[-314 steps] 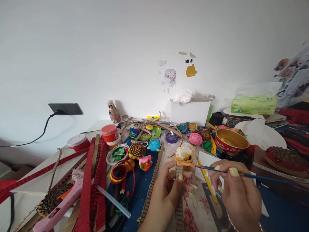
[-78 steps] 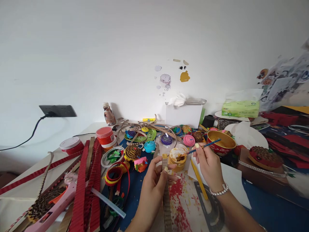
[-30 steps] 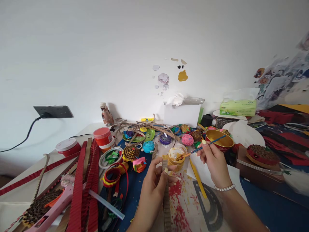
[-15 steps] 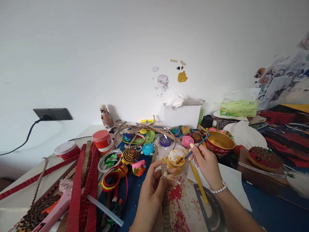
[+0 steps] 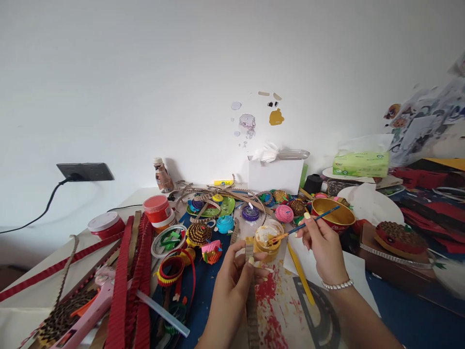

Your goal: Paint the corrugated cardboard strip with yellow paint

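In my left hand [image 5: 234,286] I pinch a strip of brown corrugated cardboard [image 5: 251,310], its upper end tinted yellow and the rest hanging down over a paint-stained sheet [image 5: 272,300]. My right hand [image 5: 323,247] is closed on a paintbrush [image 5: 312,219] with a blue handle. The brush slants down to the left, its yellowish bristles at the mouth of an open jar of yellow paint [image 5: 267,252]. White and yellow paint coats the jar's rim and top. Just below my right hand lies a yellow stick-like tool [image 5: 301,274].
At left lie red corrugated strips [image 5: 118,291], a pink glue gun [image 5: 89,312] and red paint jars [image 5: 157,209]. Coiled paper pieces [image 5: 225,224] crowd the middle. A gold-lined red bowl [image 5: 333,213] stands right, near white paper [image 5: 348,271] and a tissue pack [image 5: 360,164].
My right hand has moved a little right, drawing the brush up and right so its bristles now show at the jar's mouth. My left hand still holds the strip.
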Demonstrator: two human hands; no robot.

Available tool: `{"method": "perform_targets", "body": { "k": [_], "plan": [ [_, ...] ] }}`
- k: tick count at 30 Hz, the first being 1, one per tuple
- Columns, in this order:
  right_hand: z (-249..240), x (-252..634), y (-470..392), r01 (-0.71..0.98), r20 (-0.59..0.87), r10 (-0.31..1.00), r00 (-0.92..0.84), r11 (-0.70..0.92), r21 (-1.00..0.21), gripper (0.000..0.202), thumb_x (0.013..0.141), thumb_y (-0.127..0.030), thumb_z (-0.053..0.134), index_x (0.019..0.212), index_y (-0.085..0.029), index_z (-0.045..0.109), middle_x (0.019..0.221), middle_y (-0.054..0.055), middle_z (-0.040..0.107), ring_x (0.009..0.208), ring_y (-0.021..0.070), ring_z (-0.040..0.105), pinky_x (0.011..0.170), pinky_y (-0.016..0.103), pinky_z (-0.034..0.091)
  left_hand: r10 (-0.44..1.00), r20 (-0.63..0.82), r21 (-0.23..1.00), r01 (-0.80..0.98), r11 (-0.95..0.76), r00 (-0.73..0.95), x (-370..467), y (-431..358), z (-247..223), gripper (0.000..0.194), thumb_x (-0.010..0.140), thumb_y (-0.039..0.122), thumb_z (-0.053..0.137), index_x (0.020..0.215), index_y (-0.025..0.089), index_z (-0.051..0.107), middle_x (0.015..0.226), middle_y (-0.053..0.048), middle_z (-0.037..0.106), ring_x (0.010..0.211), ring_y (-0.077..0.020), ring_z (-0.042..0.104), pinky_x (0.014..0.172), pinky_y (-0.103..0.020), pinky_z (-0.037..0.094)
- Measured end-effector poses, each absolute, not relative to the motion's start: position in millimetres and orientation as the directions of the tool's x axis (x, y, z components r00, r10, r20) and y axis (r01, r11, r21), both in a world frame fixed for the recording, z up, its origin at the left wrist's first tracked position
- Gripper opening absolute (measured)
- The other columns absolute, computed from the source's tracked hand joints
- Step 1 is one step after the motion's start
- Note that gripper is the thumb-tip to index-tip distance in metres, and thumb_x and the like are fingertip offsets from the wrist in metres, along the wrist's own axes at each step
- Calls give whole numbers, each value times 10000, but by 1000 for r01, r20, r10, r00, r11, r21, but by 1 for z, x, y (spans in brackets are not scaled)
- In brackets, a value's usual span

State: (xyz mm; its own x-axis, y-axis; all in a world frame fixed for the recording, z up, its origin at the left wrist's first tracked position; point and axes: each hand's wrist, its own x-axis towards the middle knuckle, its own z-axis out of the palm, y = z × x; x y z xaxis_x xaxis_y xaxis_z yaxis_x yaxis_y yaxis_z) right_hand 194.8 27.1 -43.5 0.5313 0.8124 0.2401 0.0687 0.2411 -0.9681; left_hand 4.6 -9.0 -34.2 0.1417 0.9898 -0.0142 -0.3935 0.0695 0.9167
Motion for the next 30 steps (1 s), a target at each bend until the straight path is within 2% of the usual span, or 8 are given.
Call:
{"method": "perform_targets", "body": {
  "k": [4,10,17,20,24,30],
  "plan": [
    [-37,193,23,-15,218,796,564,274,-962,385,737,-544,609,702,-164,558,528,-3,572,389,75,381,364,210,295,988,-32,909,-407,93,154,4,-8,-36,330,729,369,687,975,216,529,871,-58,752,764,-230,705,698,-327,515],
    [-26,184,5,-122,192,804,563,311,-943,354,760,-527,601,725,-176,563,484,-33,504,400,66,348,360,181,283,987,-108,869,-472,152,120,4,-8,-33,306,654,361,753,874,218,595,745,-40,756,857,-246,688,692,-291,479],
    [-20,176,-13,-247,220,840,496,379,-892,294,833,-470,538,724,-197,552,490,-36,482,409,68,388,380,170,322,986,-34,908,-407,99,163,0,-2,-43,188,678,300,714,841,206,728,870,-36,740,892,-222,642,808,-290,450],
    [-22,174,-17,-188,301,837,457,422,-887,276,869,-431,499,739,-197,567,543,-23,516,448,69,438,427,178,369,985,-44,922,-373,104,167,-2,2,-49,194,681,272,710,864,214,740,809,-16,723,823,-195,629,752,-263,449],
    [-26,171,-23,-19,485,768,419,541,-841,215,918,-321,437,797,-207,573,675,-8,568,495,73,491,469,203,408,992,-44,919,-385,86,118,-1,3,-53,214,651,260,743,859,209,738,702,20,663,709,-136,585,670,-214,425],
    [-31,167,-28,166,649,679,343,636,-754,219,946,-238,363,843,-211,554,784,2,565,521,72,495,487,229,417,988,-87,892,-432,134,129,2,-1,-50,216,618,306,779,752,180,665,721,18,654,694,-130,603,623,-208,418]
  ]
}}
